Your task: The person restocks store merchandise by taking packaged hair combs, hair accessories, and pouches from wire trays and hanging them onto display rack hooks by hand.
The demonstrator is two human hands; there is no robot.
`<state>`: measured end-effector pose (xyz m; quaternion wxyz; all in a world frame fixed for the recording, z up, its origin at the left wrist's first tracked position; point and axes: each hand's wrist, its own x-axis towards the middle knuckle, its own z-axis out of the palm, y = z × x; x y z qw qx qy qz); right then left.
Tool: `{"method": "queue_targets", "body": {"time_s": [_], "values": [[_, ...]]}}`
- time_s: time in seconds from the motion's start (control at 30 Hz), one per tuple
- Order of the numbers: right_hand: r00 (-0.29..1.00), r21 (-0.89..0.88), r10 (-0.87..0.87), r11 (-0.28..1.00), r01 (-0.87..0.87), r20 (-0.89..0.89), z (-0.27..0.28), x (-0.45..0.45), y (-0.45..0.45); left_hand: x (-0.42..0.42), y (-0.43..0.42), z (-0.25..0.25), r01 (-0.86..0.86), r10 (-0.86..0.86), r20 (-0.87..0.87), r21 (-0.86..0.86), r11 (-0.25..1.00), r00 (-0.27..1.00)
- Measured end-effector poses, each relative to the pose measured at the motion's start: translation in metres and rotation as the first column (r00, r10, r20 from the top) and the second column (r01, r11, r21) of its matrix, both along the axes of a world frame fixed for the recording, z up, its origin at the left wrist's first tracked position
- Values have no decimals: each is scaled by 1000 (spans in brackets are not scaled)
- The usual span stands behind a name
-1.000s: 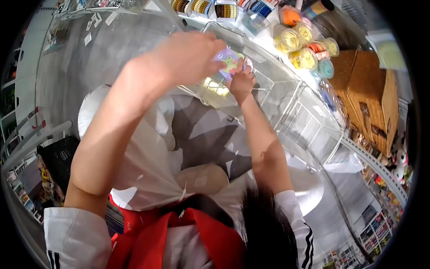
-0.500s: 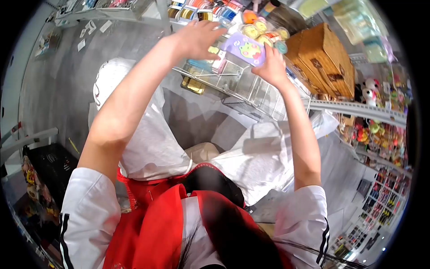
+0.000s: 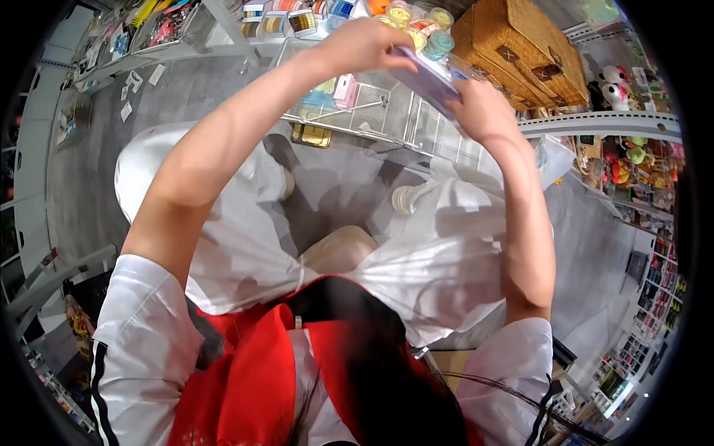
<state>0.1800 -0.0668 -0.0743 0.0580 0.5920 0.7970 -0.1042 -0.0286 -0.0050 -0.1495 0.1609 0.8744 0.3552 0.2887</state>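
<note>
A flat purple box (image 3: 428,80) is tilted edge-on above a wire mesh basket (image 3: 364,123). My left hand (image 3: 364,46) is closed on its far left end, fingers bent over the edge. At the other end my right hand (image 3: 480,104) grips it, with its thumb side toward the box. The printed face seen earlier is turned out of sight. Inside the basket, left of the purple box, stands a small pink and white box (image 3: 344,91).
Thread spools (image 3: 275,24) and round tubs (image 3: 439,43) fill the shelf behind. A brown wicker case (image 3: 513,52) stands at right, above a white perforated rail (image 3: 602,123). A gold item (image 3: 311,135) sits under the basket. Paper tags (image 3: 156,74) lie on the floor.
My left hand has moved right and taken hold of the purple box's left end. The box has tipped from face-up to edge-on. The view has shifted slightly.
</note>
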Motion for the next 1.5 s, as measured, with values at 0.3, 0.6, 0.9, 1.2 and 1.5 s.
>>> {"method": "queue_targets", "body": {"time_s": [0.3,0.6,0.9,1.2,1.5], "values": [[997,-55,-6,999,2,-74,3,45,17,-96,51,-218,-399,81,-751,-253,882,655],[983,-141,139,978,-155,-121,-17,67,37,-101,71,-278,-278,105,-821,-67,958,562],[997,-318,70,945,-73,-22,-7,59,32,-93,39,-240,-398,156,-604,-292,870,782],[986,-190,5,981,-37,-167,-13,44,21,-90,32,-245,-598,293,-582,-444,667,758],[948,180,312,938,-297,-63,-29,37,33,-78,45,-232,-498,341,-390,-439,747,855]]}}
